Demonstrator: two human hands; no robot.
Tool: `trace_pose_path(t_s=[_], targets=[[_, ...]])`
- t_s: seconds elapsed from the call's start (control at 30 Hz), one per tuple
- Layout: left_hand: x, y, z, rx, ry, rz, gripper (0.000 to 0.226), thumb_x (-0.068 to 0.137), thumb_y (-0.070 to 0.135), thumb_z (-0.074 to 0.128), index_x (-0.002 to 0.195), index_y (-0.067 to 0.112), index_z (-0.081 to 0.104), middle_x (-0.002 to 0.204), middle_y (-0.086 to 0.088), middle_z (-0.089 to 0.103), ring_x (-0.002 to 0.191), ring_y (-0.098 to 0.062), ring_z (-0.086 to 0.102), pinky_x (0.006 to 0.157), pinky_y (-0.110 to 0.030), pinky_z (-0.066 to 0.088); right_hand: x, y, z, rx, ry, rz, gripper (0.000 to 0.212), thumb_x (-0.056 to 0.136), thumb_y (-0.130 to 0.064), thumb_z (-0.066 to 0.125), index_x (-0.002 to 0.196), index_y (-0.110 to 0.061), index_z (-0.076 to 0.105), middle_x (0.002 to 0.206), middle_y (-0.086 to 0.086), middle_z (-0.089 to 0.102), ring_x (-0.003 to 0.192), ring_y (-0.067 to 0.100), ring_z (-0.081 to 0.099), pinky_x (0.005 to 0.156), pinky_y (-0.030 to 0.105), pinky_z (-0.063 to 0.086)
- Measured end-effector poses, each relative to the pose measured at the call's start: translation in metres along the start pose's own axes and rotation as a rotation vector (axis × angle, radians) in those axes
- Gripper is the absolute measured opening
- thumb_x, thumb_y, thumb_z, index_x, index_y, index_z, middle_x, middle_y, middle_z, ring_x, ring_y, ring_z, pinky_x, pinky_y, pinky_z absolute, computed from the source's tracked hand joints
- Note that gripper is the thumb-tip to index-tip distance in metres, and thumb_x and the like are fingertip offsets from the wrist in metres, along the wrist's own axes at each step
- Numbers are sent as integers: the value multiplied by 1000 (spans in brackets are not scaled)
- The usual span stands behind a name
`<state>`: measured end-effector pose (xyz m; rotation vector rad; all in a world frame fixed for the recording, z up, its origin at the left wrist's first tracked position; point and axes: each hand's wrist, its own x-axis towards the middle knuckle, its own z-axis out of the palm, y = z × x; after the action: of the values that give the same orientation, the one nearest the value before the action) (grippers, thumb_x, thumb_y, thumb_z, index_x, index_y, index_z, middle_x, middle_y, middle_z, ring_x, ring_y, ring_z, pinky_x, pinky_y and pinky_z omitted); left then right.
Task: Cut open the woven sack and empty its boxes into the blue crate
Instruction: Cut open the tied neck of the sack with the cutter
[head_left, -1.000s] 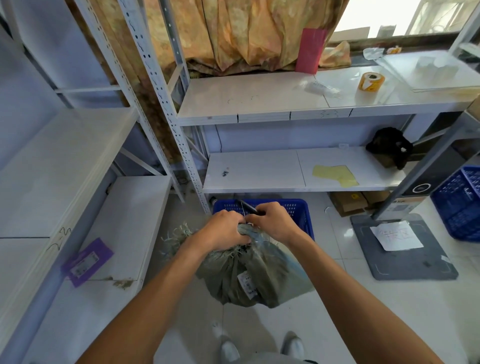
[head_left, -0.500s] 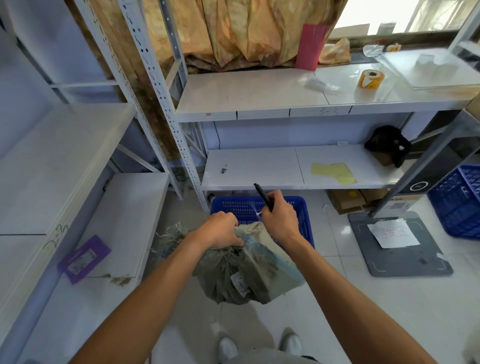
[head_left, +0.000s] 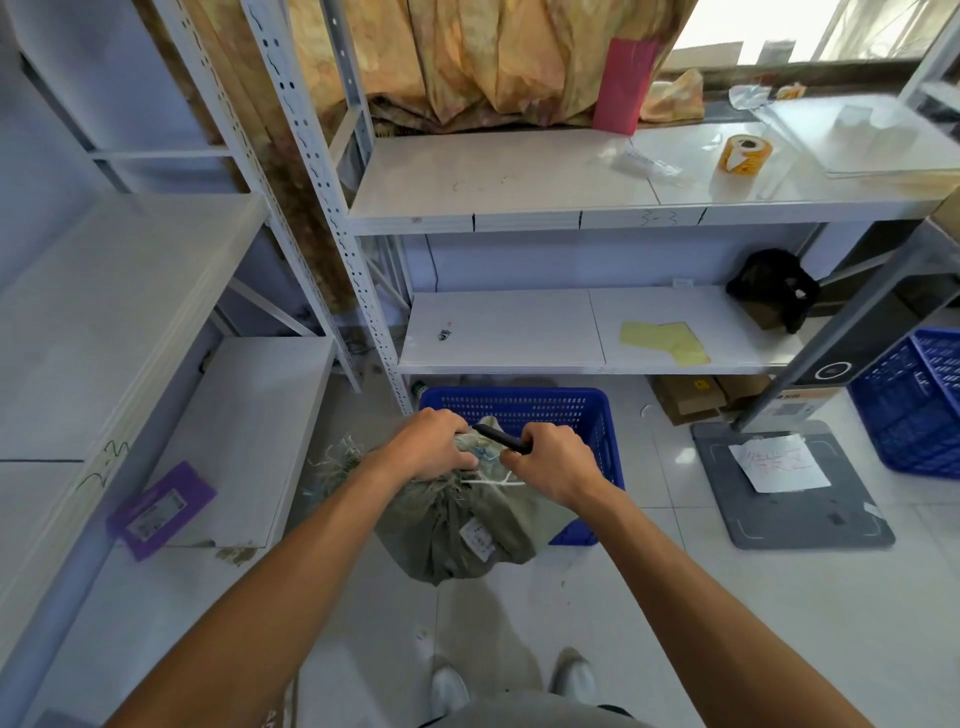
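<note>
A grey-green woven sack (head_left: 457, 525) hangs in front of me, its bunched neck gripped by my left hand (head_left: 431, 444). A white label shows on its side and frayed threads trail to the left. My right hand (head_left: 553, 462) is closed on a black knife (head_left: 501, 439), whose tip points left across the sack's neck. A white tie strand sticks out just under the knife. The blue crate (head_left: 587, 410) stands on the floor right behind the sack, partly hidden by it. No boxes are visible.
White metal shelving stands ahead and to the left, with a purple card (head_left: 161, 509) on the low left shelf. A second blue crate (head_left: 914, 410) and a grey floor stand base (head_left: 789, 483) are at the right. Cardboard boxes (head_left: 696, 397) lie under the shelf.
My right hand lifted the knife up away from the sack, then brought it back down so it lies across the neck. The sack has shifted slightly toward the crate.
</note>
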<state>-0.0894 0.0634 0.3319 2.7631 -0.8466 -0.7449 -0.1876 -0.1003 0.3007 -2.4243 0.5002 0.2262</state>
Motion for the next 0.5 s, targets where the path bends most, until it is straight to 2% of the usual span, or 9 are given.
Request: trace_pose_path(t_s=[0.1,0.2,0.27,0.37,0.43,0.5], targets=[[0,-5,-7,16,18,42,61,90,47,73,141,18,59,134,-5,66,114,-24,64,92,-37,53,2,-1,-4,20,-34,-1,31,88,-50,59,84,-21,70,73,-1,68,63,19,65,61,40,57],[1,-8,-18,17,18,66,61,91,46,72,142,16,58,139,-6,63,123,-25,59,98,-37,49,6,-6,-6,72,-13,-1,37,93,-48,54,82,-16,70,70,3,67,58,22,61,57,40,55],[0,-7,-23,27,25,71,56,90,47,73,136,17,63,133,-5,66,119,-25,60,93,-37,49,8,-12,-6,128,21,-26,38,99,-41,50,85,-11,68,73,5,66,58,22,59,60,42,55],[1,-5,-29,29,34,65,42,87,49,74,113,15,70,107,-4,70,94,-23,62,73,-36,47,9,-22,-5,205,58,-151,21,101,-23,51,98,-13,69,90,2,68,73,18,63,73,44,56],[2,-2,-34,-56,47,54,36,84,45,77,98,13,69,92,-4,67,79,-21,60,62,-35,41,7,-29,-3,265,54,-192,16,99,-23,54,101,-19,70,89,-2,69,73,13,63,69,37,55],[3,-2,-38,-214,60,49,28,81,38,80,96,16,72,88,0,68,77,-16,62,62,-32,45,3,-34,0,313,56,-196,13,93,-31,61,98,-22,67,83,-5,68,70,11,61,65,35,52]])
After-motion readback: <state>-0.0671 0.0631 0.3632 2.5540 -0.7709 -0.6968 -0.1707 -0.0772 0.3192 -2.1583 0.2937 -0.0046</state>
